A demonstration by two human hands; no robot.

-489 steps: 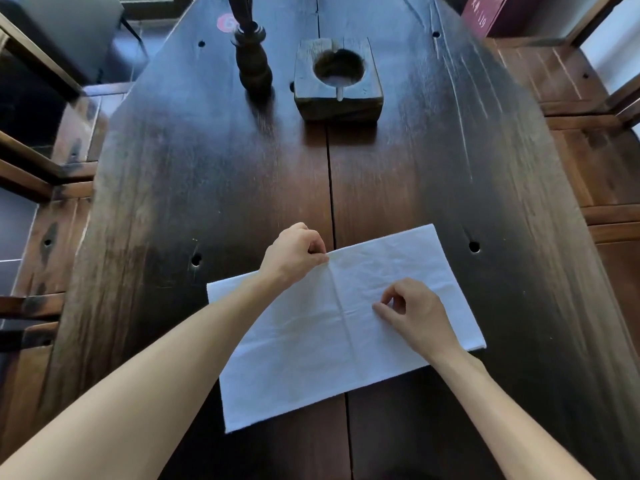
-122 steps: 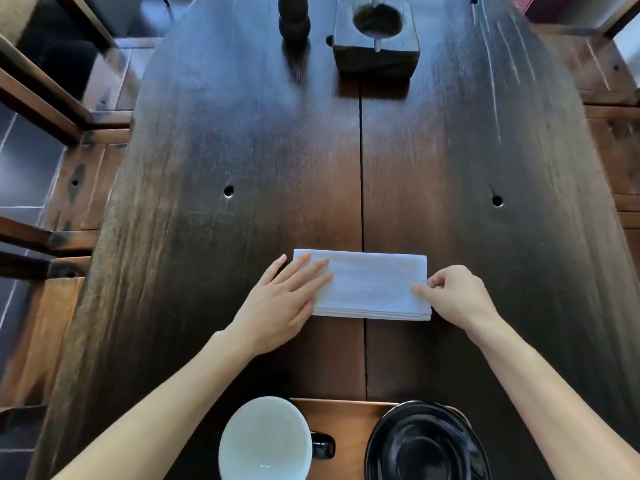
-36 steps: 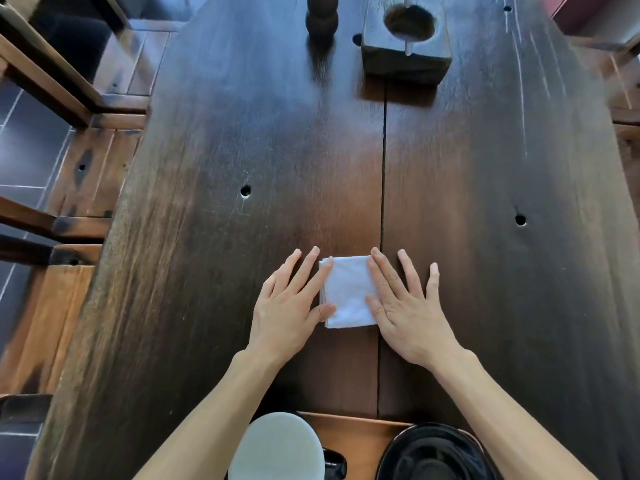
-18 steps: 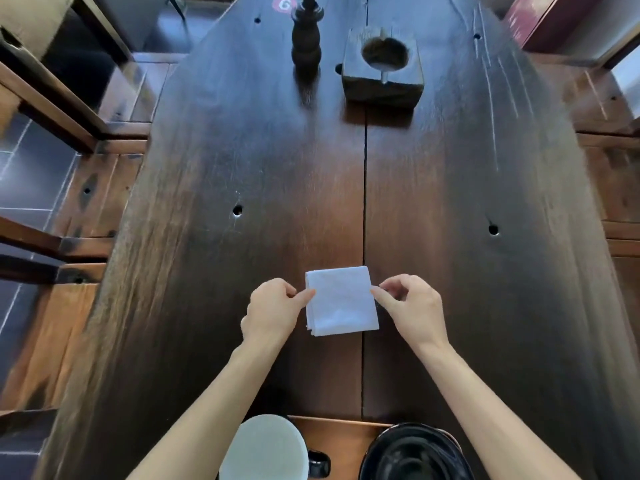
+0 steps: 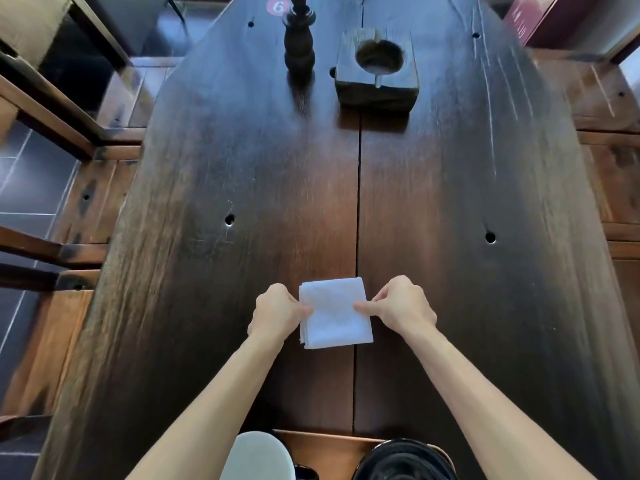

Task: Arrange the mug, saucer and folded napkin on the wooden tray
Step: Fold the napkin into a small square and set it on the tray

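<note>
1. While the folded napkin lies flat on the dark worktop, the left hand pinches its left edge, thumb and fingers closed on the cloth.
2. In the middle, the napkin is a small white square of several layers, with stacked edges showing at its lower left corner. It sits across the seam between the worktop's two planks, well apart from the turned post and the hollowed wooden block at the far end.
3. On the right, the right hand pinches the opposite edge in the same way, fingertips closed on the fabric.
4. Handling, as a judgement: the napkin is light and soft, so it will sag and its layers may slide or fan open if lifted by one corner. Gripping through all layers at both side edges, as now, or sliding fingers beneath it, should keep the fold intact.
5. Near the bottom edge, the pale mug, wooden tray and black saucer are only partly in view. Mug and saucer appear to sit on the tray, and both look breakable, so the napkin wants a bare spot between them.
</note>
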